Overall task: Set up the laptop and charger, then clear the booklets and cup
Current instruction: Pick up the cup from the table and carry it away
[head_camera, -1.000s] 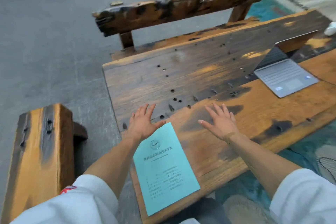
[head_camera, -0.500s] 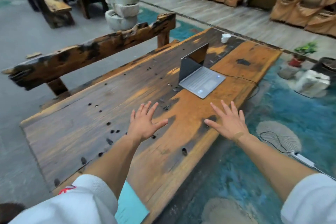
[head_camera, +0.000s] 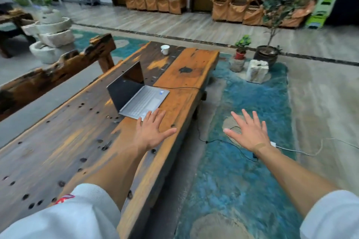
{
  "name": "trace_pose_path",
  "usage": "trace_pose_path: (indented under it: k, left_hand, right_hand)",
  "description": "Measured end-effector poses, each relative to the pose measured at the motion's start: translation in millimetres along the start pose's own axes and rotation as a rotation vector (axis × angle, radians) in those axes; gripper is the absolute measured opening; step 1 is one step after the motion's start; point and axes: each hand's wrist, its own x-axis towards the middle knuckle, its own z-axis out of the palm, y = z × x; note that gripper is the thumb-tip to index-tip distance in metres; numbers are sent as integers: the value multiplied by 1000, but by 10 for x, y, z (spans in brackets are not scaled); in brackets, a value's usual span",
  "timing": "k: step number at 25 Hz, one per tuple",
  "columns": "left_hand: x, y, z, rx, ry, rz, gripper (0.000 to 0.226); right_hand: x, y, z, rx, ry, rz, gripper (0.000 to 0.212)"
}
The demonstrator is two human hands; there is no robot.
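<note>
Both hands extended, palms down, fingers spread straight, gripping nothing. Left hand [head_camera: 150, 134] is over the near edge of the wooden table [head_camera: 184, 72]; its fingertips overlap the near corner of the open laptop [head_camera: 138, 96], contact cannot be confirmed. Laptop: lid up, screen dark, keyboard deck just beyond the left fingertips. White cup [head_camera: 165, 49] stands upright well beyond the fingers, near the far end of the table, apart from the laptop. Right hand [head_camera: 249, 133] hovers off the table, over the blue rug [head_camera: 250, 161]. Black cable [head_camera: 217, 140] runs from the laptop's far side over the table edge & across the rug, below the right thumb. White charger brick [head_camera: 273, 144] shows just behind the right wrist w/ a white cord [head_camera: 303, 152] trailing right. 2 potted plants [head_camera: 267, 52] & a pale stone block [head_camera: 257, 71] stand far beyond the right fingertips. Wooden bench [head_camera: 58, 72] runs left of the table.
</note>
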Motion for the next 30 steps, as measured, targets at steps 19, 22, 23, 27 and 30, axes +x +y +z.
trace_pose_path:
  k: [19,22,23,27,30]
  left_hand:
    - [3086,1244,568,15,-108,271,96]
    - [3578,1242,585,0,-126,252,97]
    - [3733,1253,576,-16,-134,247,97]
    - [4224,1324,579,11,-144,280,97]
    - [4602,1421,610,23,-154,276,97]
  right_hand:
    - [2015,1273,-186,-10,-37,271,85]
    - [2522,1247,-225,-13,-43,270,84]
    - [2677,1248,-249,-15,-42,269,84]
    - [3206,1348,-343,-16,-45,268,83]
    - [3554,1483,-366,-9,-42,276,84]
